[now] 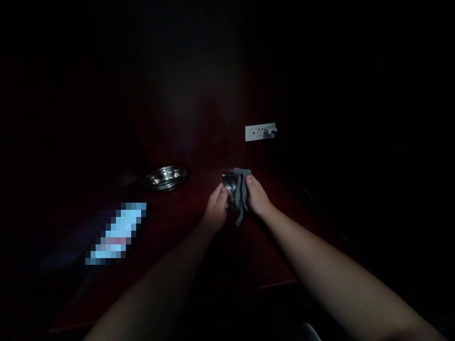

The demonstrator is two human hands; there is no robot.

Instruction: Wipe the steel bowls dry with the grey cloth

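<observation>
A dark red, glossy table [185,227] spreads beneath the grip in a room mostly lost in blackness. Beyond and right of the grip, a white rectangular socket plate [253,134] bears a white plug [270,130]. Left of it sit nested round silver metal bowls [170,187]; nearer, a bright bluish screen [119,234] is pixelated past reading. The left hand [216,204] grasps a shiny dark metal vessel [231,183], its long axis unclear; the right hand [258,195] clasps a grey woven cloth [240,194] against it, folds hanging downward.
</observation>
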